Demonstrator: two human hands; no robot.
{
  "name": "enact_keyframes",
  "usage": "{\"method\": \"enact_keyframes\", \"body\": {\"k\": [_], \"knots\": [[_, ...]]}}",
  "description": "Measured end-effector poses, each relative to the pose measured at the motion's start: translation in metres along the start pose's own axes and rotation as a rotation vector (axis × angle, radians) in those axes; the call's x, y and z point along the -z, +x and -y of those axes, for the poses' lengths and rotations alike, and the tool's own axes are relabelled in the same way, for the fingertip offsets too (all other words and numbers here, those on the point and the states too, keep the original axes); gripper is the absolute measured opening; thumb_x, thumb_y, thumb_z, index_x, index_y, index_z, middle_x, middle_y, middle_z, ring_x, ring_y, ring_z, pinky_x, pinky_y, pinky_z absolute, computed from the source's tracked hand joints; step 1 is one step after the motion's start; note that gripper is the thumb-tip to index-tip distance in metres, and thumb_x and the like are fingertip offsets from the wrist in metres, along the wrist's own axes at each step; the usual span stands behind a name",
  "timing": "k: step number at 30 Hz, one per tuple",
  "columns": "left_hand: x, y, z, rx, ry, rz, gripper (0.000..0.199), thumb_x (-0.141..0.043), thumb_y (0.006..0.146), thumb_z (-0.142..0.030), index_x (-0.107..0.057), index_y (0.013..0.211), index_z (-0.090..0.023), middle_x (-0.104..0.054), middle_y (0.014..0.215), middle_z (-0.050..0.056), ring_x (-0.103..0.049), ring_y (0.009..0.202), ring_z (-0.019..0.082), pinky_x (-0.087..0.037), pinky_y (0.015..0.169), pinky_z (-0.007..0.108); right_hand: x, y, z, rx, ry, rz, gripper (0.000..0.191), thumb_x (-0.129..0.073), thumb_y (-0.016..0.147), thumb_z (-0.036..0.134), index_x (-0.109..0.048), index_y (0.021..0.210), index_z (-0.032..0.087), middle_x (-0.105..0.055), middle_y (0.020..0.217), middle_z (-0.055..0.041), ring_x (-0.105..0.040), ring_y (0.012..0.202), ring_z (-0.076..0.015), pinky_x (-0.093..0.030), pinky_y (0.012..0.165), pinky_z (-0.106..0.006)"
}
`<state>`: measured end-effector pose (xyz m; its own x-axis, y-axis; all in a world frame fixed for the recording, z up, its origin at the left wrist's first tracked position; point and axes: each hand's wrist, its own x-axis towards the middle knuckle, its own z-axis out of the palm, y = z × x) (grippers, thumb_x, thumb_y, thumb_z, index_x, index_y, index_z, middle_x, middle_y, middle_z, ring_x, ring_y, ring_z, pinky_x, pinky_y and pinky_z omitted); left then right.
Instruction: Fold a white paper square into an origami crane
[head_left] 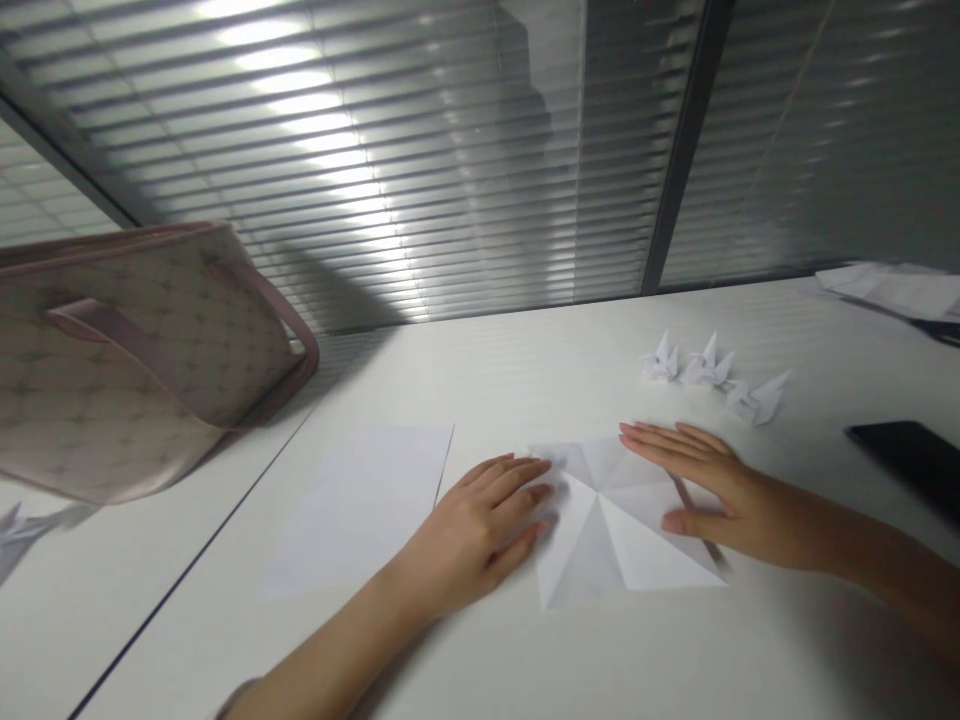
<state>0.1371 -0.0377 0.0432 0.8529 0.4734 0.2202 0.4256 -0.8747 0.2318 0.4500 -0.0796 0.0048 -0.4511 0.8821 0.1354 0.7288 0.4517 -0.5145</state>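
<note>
A square white sheet of paper (592, 530) lies spread on the white table, with crease lines that meet near its middle. My left hand (484, 510) rests at the sheet's left edge, its fingers loosely bent and apart, reaching over the border. On the upper right part of the sheet lies my right hand (694, 480), flat, with its fingers stretched out and the thumb spread toward me. Neither hand grips the paper. Left of my left hand is a second, uncreased sheet of paper (360, 510). Several folded paper cranes (709, 365) stand beyond my right hand.
A quilted handbag (135, 370) with pink handles stands at the left. A black phone (915, 460) lies at the right, and more papers (892, 288) lie at the back right. Another folded paper piece (19, 535) is at the left edge. Window blinds (450, 150) rise behind the table.
</note>
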Motion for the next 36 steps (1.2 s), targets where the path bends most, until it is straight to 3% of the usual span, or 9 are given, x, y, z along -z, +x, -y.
{"method": "enact_keyframes", "body": {"k": [6,11,15,21,24,26,31,36], "knots": [[0.000,0.002,-0.002,-0.022,-0.072,0.155,0.053,-0.052,0.096,-0.036,-0.038,0.145,-0.026,-0.040,0.150,0.006,-0.039,0.137,0.024,-0.029,0.116,0.045,0.000,-0.001,0.006,0.009,0.030,0.040,0.066,-0.057,0.090,0.046,-0.027,0.148,0.038,-0.034,0.154,-0.0021,-0.025,0.143,-0.0262,-0.015,0.116,-0.055],[0.000,0.003,-0.001,-0.026,-0.128,0.255,0.065,-0.062,0.089,-0.043,-0.035,0.147,-0.031,-0.034,0.153,0.007,-0.033,0.140,0.027,-0.023,0.116,0.050,0.001,-0.004,0.016,0.018,0.097,0.212,0.081,-0.068,0.080,0.049,-0.023,0.147,0.043,-0.027,0.157,0.0001,-0.015,0.145,-0.0306,-0.011,0.115,-0.058],[0.004,0.004,0.001,-0.039,-0.144,0.264,0.062,-0.064,0.088,-0.035,-0.039,0.144,-0.033,-0.030,0.154,0.004,-0.029,0.142,0.027,-0.021,0.117,0.049,-0.001,-0.008,0.023,-0.012,0.092,0.338,0.071,-0.065,0.083,0.048,-0.029,0.144,0.047,-0.023,0.158,0.0025,-0.011,0.145,-0.0325,-0.009,0.114,-0.062],[0.002,0.004,-0.008,-0.074,-0.136,0.286,0.053,-0.047,0.094,-0.014,-0.041,0.143,-0.031,-0.036,0.152,-0.001,-0.033,0.141,0.019,-0.016,0.120,0.042,-0.002,-0.015,0.029,-0.085,0.013,0.388,0.095,-0.078,0.068,0.051,-0.023,0.146,0.047,-0.014,0.159,0.0033,-0.003,0.145,-0.0354,-0.006,0.113,-0.065],[-0.002,0.004,-0.010,-0.056,-0.126,0.288,0.049,-0.050,0.096,-0.028,-0.040,0.144,-0.027,-0.037,0.152,0.003,-0.032,0.141,0.021,-0.017,0.119,0.043,0.001,-0.017,0.031,-0.084,0.039,0.428,0.099,-0.081,0.064,0.049,-0.023,0.145,0.050,-0.012,0.159,0.0040,-0.003,0.144,-0.0375,-0.009,0.112,-0.066],[-0.005,0.004,-0.009,-0.056,-0.120,0.280,0.057,-0.057,0.093,-0.043,-0.042,0.144,-0.023,-0.037,0.152,0.007,-0.030,0.142,0.025,-0.017,0.118,0.047,0.002,-0.019,0.030,-0.072,0.056,0.456,0.102,-0.085,0.059,0.048,-0.027,0.143,0.052,-0.013,0.159,0.0050,-0.006,0.144,-0.0387,-0.013,0.111,-0.066],[-0.014,0.004,-0.012,-0.037,-0.023,0.197,0.054,-0.058,0.091,-0.045,-0.053,0.134,-0.014,-0.048,0.144,0.014,-0.036,0.138,0.033,-0.018,0.116,0.058,0.002,-0.019,0.028,-0.042,0.028,0.428,0.077,-0.073,0.077,0.041,-0.032,0.142,0.053,-0.022,0.157,0.0084,-0.018,0.145,-0.0317,-0.021,0.114,-0.057],[-0.021,-0.001,-0.029,-0.101,0.087,0.110,0.036,-0.046,0.098,-0.032,-0.060,0.126,-0.013,-0.061,0.131,0.012,-0.053,0.125,0.029,-0.035,0.111,0.052,0.001,-0.021,0.028,0.083,-0.072,0.327,0.062,-0.066,0.084,0.041,-0.041,0.141,0.044,-0.032,0.155,0.0039,-0.030,0.141,-0.0288,-0.032,0.113,-0.049]]}}
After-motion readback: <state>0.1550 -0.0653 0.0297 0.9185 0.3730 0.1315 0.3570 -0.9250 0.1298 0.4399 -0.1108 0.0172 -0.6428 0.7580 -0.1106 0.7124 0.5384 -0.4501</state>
